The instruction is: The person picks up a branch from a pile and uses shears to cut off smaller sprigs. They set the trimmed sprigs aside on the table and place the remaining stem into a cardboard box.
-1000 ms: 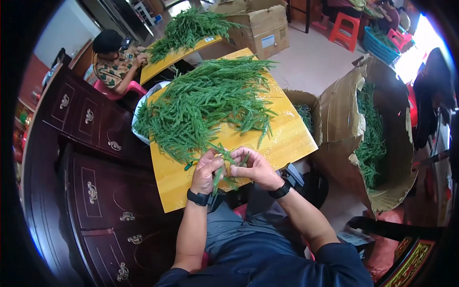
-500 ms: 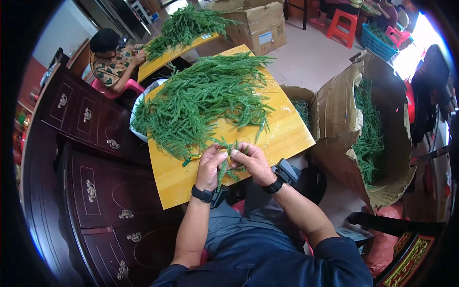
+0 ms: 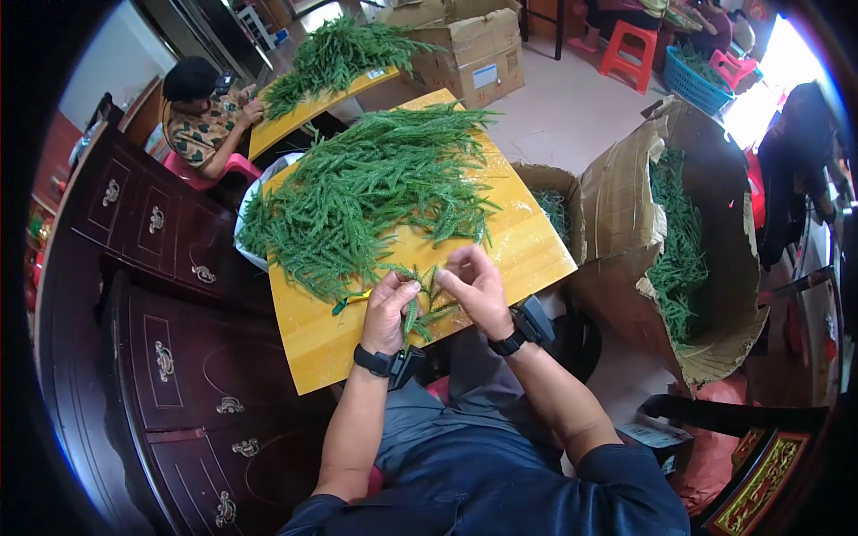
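Note:
My left hand [image 3: 388, 314] is closed in a pinch on an artificial pine sprig [image 3: 413, 314], whose green branchlets hang below and spread to the right. Just right of it, my right hand [image 3: 478, 290] is lifted, thumb and forefinger apart, the thumb close to the sprig's upper tip. Both hands are over the near edge of a yellow tabletop [image 3: 523, 241]. Beyond them lies a big heap of similar green sprigs [image 3: 366, 188]. A small green and yellow item [image 3: 340, 306] lies left of my left hand; its kind is unclear.
Dark wooden drawers [image 3: 179, 357] stand close on my left. To the right are a torn cardboard box [image 3: 617, 214] holding greenery and a smaller box [image 3: 576, 210]. At the far left a person [image 3: 201, 125] works at another yellow table [image 3: 295, 125]. A red stool [image 3: 628, 55] stands farther back.
My right hand has come away from the sprig, up and to the right, its fingers opening. The left hand keeps its pinch on the sprig. The whole view has shifted slightly.

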A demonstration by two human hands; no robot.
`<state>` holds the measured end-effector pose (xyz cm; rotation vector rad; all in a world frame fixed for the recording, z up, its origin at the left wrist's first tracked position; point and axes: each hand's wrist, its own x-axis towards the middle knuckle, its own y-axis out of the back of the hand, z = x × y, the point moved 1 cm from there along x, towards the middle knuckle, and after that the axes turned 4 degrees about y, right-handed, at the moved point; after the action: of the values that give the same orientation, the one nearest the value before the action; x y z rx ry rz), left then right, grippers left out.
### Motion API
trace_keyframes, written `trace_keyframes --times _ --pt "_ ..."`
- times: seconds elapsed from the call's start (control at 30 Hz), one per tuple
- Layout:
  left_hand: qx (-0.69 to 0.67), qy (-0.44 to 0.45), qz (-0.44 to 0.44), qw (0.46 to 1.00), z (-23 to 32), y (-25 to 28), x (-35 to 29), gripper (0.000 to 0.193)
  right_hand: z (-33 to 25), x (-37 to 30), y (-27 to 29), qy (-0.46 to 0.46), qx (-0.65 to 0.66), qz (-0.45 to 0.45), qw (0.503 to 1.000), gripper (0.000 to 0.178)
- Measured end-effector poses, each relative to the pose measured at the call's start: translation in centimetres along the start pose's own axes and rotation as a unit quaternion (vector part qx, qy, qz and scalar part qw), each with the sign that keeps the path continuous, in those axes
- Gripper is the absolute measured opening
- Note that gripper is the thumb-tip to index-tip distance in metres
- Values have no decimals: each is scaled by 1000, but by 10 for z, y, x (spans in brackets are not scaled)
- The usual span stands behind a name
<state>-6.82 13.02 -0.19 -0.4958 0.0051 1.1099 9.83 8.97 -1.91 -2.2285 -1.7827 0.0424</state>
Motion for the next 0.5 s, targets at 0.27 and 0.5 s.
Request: trace_keyframes --times 0.27,0.5 --pt "2 29 -8 1000 -4 -4 3 8 -9 2 1 260 -251 26 932 26" --pt "-31 47 24 998 -1 -5 4 7 -21 -11 -6 130 -211 40 968 29"
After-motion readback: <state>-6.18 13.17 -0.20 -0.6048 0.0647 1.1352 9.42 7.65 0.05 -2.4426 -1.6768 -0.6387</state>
